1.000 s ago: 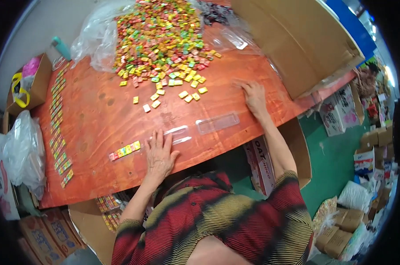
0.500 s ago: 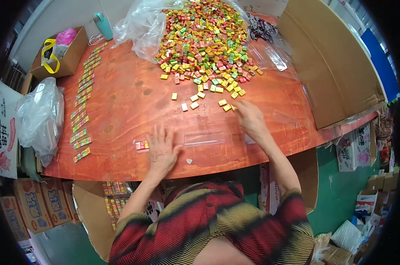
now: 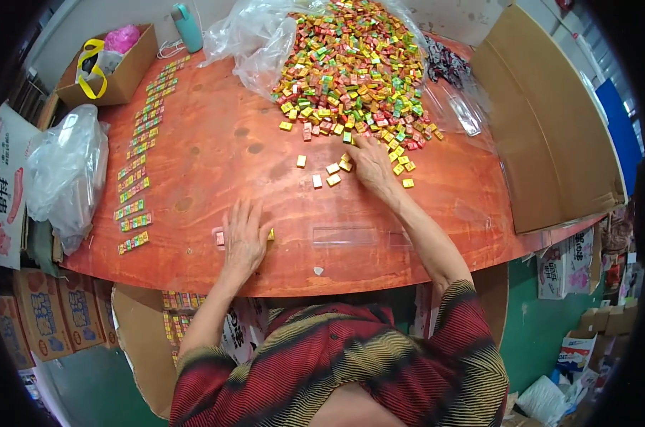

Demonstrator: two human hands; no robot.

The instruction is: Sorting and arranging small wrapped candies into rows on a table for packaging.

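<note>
Green floor point(image 3: 525, 334) shows beyond the reddish wooden table point(image 3: 208, 164), and from where I stand a big heap point(image 3: 358, 64) of small wrapped pieces, yellow, red, orange and green, covers the table's far middle. To its left sprawls a clear plastic bag point(image 3: 255, 46); to its right rises a tall cardboard panel point(image 3: 550, 128). One person in a striped shirt point(image 3: 337, 356) works at the near edge. Their right hand point(image 3: 374, 169) reaches to the heap's near fringe, fingertips beside a few yellow pieces; its grip looks narrow, though I can't tell whether it holds one. Their left hand point(image 3: 244, 233) lies palm down near the table's front, fingers straight and its grip loosely spread, partly covering a short row point(image 3: 220, 237) of pieces, with a reddish end showing on one side and a yellow piece point(image 3: 271, 235) on the other. Just right of that lies a clear plastic tray point(image 3: 344, 236). Sets of pieces point(image 3: 133, 243) line the table's left side, near a cardboard box point(image 3: 134, 75) and a turquoise bottle point(image 3: 187, 30).
</note>
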